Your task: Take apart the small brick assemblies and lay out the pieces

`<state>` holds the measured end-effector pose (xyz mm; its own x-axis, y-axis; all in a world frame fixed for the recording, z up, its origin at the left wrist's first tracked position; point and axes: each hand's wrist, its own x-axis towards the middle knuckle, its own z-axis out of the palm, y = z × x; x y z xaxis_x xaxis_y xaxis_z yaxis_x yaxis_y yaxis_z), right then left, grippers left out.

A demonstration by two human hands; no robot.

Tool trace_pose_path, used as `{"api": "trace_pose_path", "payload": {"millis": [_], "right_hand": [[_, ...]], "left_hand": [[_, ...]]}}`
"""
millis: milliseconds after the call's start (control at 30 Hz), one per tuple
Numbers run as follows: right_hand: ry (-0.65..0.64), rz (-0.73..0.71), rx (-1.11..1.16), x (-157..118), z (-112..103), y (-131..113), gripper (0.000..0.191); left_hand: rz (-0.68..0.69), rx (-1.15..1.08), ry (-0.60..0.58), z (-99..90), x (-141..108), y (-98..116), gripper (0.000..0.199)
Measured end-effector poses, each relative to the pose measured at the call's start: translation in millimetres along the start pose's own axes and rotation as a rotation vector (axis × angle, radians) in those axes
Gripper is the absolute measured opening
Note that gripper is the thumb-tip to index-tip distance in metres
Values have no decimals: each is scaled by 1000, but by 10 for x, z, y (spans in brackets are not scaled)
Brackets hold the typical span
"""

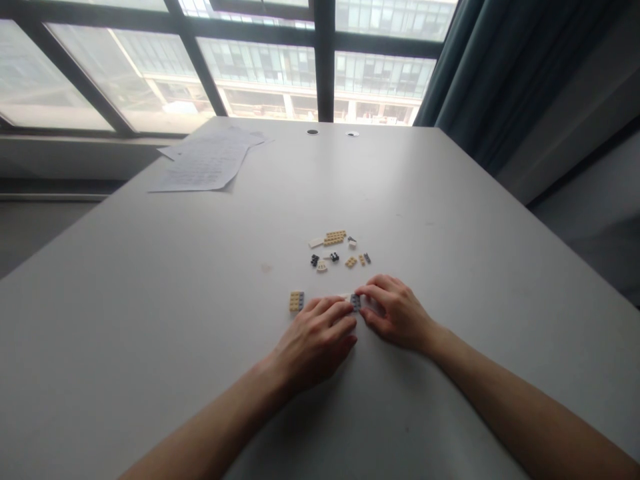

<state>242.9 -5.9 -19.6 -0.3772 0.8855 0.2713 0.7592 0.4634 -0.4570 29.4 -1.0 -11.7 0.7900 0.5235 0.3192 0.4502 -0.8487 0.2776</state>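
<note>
A small grey studded toy brick (355,302) lies between my two hands on the white table. My right hand (395,311) grips its right side, thumb and index finger at its near and far corners. From the left, my left hand (320,333) reaches in with fingers bent and pressed together, fingertips touching the brick's left side. A bit of a white piece (345,296) shows past those fingers; the rest is covered, and what the left hand grips is hidden. Left of that hand sits a tan-and-grey block of bricks (296,301), apart from it.
Beyond my hands are a tan studded plate (335,238), a flat white piece (317,243), black pieces (315,261), a curved white piece (322,266) and small tan pieces (351,262). Printed papers (205,163) lie far left. Windows and a dark curtain (480,73) border the table.
</note>
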Motion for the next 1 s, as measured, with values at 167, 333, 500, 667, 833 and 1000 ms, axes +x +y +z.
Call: {"api": "trace_pose_path", "payload": {"millis": [167,333,500,667,833,1000], "right_hand": [[-5,6,11,3,-11,-15,27],[10,16,22,0,-2,-11,28],[35,21,41,1,19,-1,25],[34,16,20,12,28,-14,23],[50,45,43,19,38,-7,22],[66,64,78,29,44,-4,20]], "left_hand": [[11,12,18,-8,0,2,12],[15,23,74,-12,-4,2,13],[-5,26,118,-7,-24,13,15],[-183,27,206,-176,67,-194,15],[-500,-34,121,-421,306,-721,29],[-554,-7,-56,-396,422,-969,37]]}}
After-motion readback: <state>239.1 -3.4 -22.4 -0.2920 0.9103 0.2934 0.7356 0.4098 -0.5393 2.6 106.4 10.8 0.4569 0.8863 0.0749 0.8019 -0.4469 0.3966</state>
